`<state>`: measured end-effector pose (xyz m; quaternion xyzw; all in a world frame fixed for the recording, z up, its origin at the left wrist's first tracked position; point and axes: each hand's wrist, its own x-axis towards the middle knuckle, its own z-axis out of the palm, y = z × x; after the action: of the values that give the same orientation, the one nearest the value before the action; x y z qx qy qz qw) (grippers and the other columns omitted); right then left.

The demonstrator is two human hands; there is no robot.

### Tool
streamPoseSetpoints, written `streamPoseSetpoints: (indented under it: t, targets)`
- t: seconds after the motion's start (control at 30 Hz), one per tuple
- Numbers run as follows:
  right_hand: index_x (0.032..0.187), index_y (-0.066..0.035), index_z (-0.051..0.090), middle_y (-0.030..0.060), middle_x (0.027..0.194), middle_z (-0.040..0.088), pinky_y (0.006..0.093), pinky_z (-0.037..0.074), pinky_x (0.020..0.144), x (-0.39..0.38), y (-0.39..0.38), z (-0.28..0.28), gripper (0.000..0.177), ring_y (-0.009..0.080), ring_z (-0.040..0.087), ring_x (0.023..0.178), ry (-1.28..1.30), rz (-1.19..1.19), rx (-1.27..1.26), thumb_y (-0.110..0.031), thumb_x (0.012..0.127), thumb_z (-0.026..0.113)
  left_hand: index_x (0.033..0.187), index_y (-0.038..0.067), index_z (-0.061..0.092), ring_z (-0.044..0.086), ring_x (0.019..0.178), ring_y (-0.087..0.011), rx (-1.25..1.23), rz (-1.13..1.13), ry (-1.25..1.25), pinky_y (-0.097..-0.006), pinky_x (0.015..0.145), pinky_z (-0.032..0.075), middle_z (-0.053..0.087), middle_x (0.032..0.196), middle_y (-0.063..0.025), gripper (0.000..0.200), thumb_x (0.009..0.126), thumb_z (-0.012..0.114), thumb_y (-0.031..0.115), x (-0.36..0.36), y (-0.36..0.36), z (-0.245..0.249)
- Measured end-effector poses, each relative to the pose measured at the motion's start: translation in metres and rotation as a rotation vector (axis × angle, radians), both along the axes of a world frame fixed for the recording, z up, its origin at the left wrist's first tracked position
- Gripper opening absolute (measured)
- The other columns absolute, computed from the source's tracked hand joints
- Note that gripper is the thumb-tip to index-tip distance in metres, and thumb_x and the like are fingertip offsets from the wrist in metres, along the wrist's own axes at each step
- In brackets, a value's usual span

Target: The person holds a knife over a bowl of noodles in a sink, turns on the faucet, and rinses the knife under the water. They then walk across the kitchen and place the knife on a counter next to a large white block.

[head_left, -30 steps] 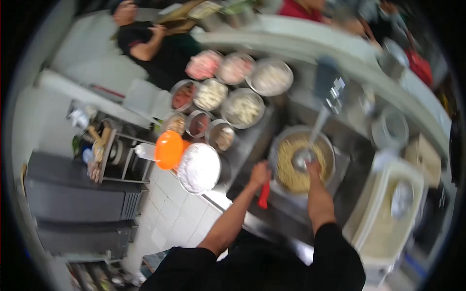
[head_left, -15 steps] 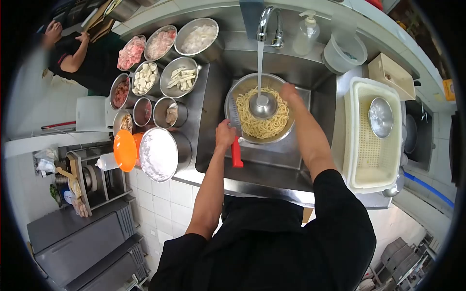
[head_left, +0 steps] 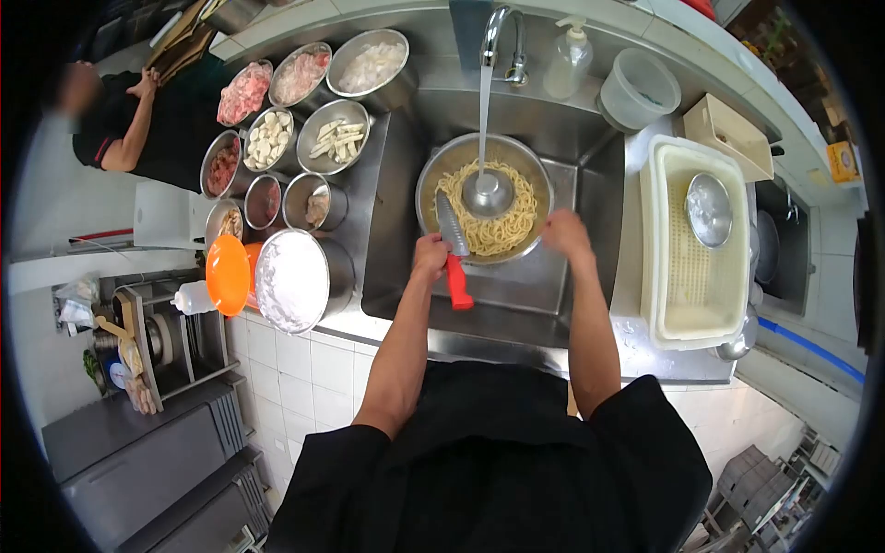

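Observation:
A steel bowl (head_left: 425, 189) of yellow noodles (head_left: 502, 231) sits in the sink. Tap water runs into a small round steel bowl (head_left: 488, 194) resting on the noodles. My left hand (head_left: 430, 255) is closed on a knife (head_left: 458, 282) where its red handle meets the blade, at the bowl's near-left edge. The blade points away from me, over the rim and the left side of the noodles. Just off the bowl's right edge is my right hand (head_left: 565, 233), slightly blurred, its fingers curled in with nothing visible in them.
Steel pots of meat, sliced white pieces and white powder (head_left: 292, 281) crowd the left counter. An orange lid-like disc (head_left: 227, 275) leans beside them. A cream basket (head_left: 650, 240) holding a metal bowl (head_left: 708, 211) stands right. The faucet (head_left: 502, 41) is behind; another person (head_left: 138, 124) is far left.
My right hand has come off the bowl's right rim and moved toward me. The knife in my left hand has swung inward, its blade now over the noodles. The view has shifted slightly.

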<state>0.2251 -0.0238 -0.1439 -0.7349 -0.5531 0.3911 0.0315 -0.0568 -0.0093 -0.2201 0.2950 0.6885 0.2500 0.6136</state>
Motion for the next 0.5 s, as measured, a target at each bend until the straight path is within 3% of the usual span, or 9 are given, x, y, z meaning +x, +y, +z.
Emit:
streamPoseSetpoints:
  t: [0.03, 0.17, 0.23, 0.37, 0.5]
  targets:
    - [0.089, -0.001, 0.068, 0.0217, 0.091, 0.065, 0.0445, 0.049, 0.078, -0.018, -0.023, 0.002, 0.036, 0.0368, 0.062, 0.090, 0.068, -0.004, -0.031, -0.035, 0.080, 0.060, 0.128, -0.007, 0.037, 0.063, 0.086, -0.0369, -0.089, 0.106, -0.177, -0.0463, 0.065, 0.056, 0.056, 0.107, -0.0246, 0.048, 0.083, 0.054, -0.004, 0.006, -0.006, 0.010]
    - [0.087, 0.000, 0.068, 0.0208, 0.092, 0.066, 0.0444, 0.049, 0.078, -0.078, -0.083, 0.031, 0.051, 0.0355, 0.063, 0.090, 0.143, 0.100, -0.191, -0.050, 0.077, 0.064, 0.119, -0.008, 0.039, 0.063, 0.081, -0.0399, -0.136, 0.179, -0.297, -0.0521, 0.066, 0.055, 0.053, 0.108, -0.0251, 0.037, 0.085, 0.051, -0.003, 0.021, -0.029, -0.019]
    - [0.086, -0.001, 0.067, 0.0196, 0.085, 0.066, 0.0442, 0.048, 0.078, -0.093, -0.101, 0.019, 0.037, 0.0362, 0.063, 0.088, 0.087, 0.171, -0.152, -0.037, 0.079, 0.065, 0.100, -0.006, 0.048, 0.062, 0.080, -0.0355, -0.197, 0.247, -0.498, -0.0525, 0.070, 0.056, 0.057, 0.094, -0.0206, 0.020, 0.080, 0.048, -0.010, 0.035, -0.037, -0.019]
    - [0.095, 0.001, 0.064, 0.0227, 0.098, 0.064, 0.0456, 0.046, 0.085, -0.090, -0.109, -0.008, 0.033, 0.0392, 0.059, 0.097, -0.029, 0.086, -0.138, -0.027, 0.077, 0.063, 0.098, -0.002, 0.048, 0.062, 0.078, -0.0340, -0.289, 0.297, -0.585, -0.0577, 0.072, 0.053, 0.057, 0.092, -0.0201, 0.017, 0.081, 0.048, -0.001, 0.056, -0.049, -0.031]
    - [0.101, 0.002, 0.057, 0.0238, 0.105, 0.060, 0.0467, 0.045, 0.088, -0.080, -0.107, -0.018, 0.032, 0.0402, 0.057, 0.102, -0.062, 0.082, -0.126, -0.015, 0.074, 0.060, 0.100, 0.001, 0.051, 0.061, 0.074, -0.0289, -0.350, 0.241, -0.529, -0.0538, 0.069, 0.052, 0.059, 0.089, -0.0171, 0.020, 0.081, 0.052, 0.010, 0.065, -0.053, -0.036]
